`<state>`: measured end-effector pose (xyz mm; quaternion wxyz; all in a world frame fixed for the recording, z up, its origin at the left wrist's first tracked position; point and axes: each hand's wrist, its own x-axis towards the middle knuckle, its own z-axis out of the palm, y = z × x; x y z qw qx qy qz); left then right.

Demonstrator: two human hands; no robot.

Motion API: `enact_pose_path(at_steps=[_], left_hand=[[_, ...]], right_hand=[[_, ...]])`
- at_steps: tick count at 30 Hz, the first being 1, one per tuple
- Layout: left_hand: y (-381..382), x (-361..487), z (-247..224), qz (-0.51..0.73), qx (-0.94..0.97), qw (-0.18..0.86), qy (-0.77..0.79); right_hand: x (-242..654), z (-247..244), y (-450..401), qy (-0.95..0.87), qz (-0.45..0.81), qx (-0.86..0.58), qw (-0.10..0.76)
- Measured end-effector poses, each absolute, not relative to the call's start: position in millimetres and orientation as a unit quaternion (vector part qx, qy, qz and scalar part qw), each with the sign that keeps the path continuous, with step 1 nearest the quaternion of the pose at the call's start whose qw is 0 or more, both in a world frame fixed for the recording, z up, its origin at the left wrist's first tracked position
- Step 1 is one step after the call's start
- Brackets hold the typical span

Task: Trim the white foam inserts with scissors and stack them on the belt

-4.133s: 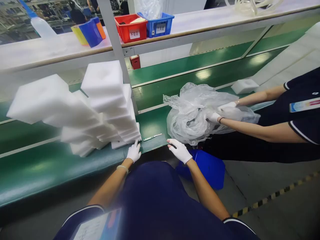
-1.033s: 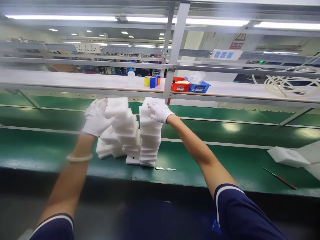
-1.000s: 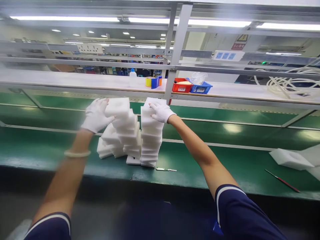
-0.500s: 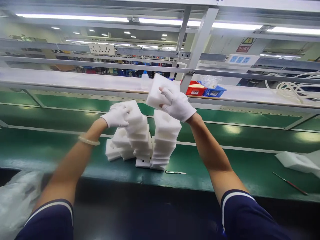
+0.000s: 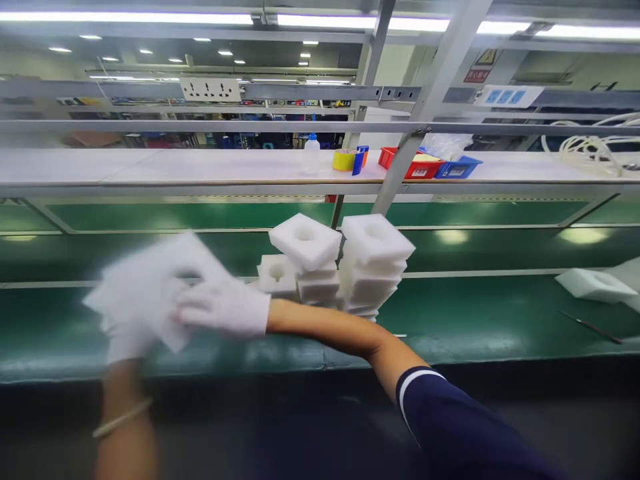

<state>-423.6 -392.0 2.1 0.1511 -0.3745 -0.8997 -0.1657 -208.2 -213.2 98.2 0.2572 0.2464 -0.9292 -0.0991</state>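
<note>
White foam blocks (image 5: 150, 267), blurred by motion, are held up over the left part of the green bench; how many there are is hard to tell. My right hand (image 5: 220, 307), in a white glove, reaches across and grips the foam from the right, near its round hole. Beneath its left part is my left hand (image 5: 127, 333), gloved too and smeared, wrapped against the foam with its fingers mostly hidden. To the right of my hands stand a middle stack of foam blocks (image 5: 305, 241) and a right stack (image 5: 377, 240), both with round holes in their top blocks.
The green bench (image 5: 475, 320) carries another foam block (image 5: 595, 283) and a thin dark tool (image 5: 590, 327) at right. On the white shelf (image 5: 200, 163) are a bottle (image 5: 312, 155), yellow tape (image 5: 344, 160), a red bin (image 5: 415, 168) and a blue bin (image 5: 457, 168). A slanted metal post rises behind the stacks.
Both hands have moved left and down, away from the stacks, carrying foam. The right hand has brought its block across to the left hand. The view has turned left.
</note>
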Motion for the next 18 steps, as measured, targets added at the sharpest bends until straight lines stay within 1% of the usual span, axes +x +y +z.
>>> enact_pose_path(at_steps=[1, 4, 5, 7, 9, 11, 13, 16, 18], left_hand=[[-404.8, -441.0, -35.1, -0.151, -0.362, 0.129, -0.911], [-437.5, -473.6, -138.6, -0.087, -0.300, 0.088, -0.946], [-446.1, -479.1, -168.8, -0.043, -0.272, 0.048, -0.960], [-458.6, -485.1, -221.0, 0.003, -0.296, -0.007, -0.955], [-464.6, -487.7, -260.3, 0.023, -0.319, -0.059, -0.946], [-466.0, -488.9, -285.0, 0.018, -0.321, -0.089, -0.943], [-464.5, -490.2, -294.6, -0.014, -0.298, -0.088, -0.950], [-454.6, -492.7, -283.7, -0.118, -0.254, -0.059, -0.958], [-437.3, -492.4, -261.9, -0.197, -0.212, -0.038, -0.956]], right_hand=[[-231.0, 62.2, -225.2, -0.938, -0.095, 0.248, 0.222], [-289.1, -44.1, -250.6, -0.950, -0.053, 0.262, 0.159], [-303.2, -74.4, -255.8, -0.959, -0.038, 0.244, 0.140], [-321.1, -120.7, -261.8, -0.970, -0.027, 0.220, 0.099], [-325.0, -144.1, -263.1, -0.980, -0.014, 0.191, 0.057], [-318.2, -145.6, -259.9, -0.986, 0.014, 0.158, 0.041], [-304.4, -129.0, -251.8, -0.990, 0.041, 0.125, 0.053], [-274.8, -78.5, -230.0, -0.993, 0.055, 0.042, 0.099], [-249.0, -32.1, -209.6, -0.983, 0.053, -0.027, 0.175]])
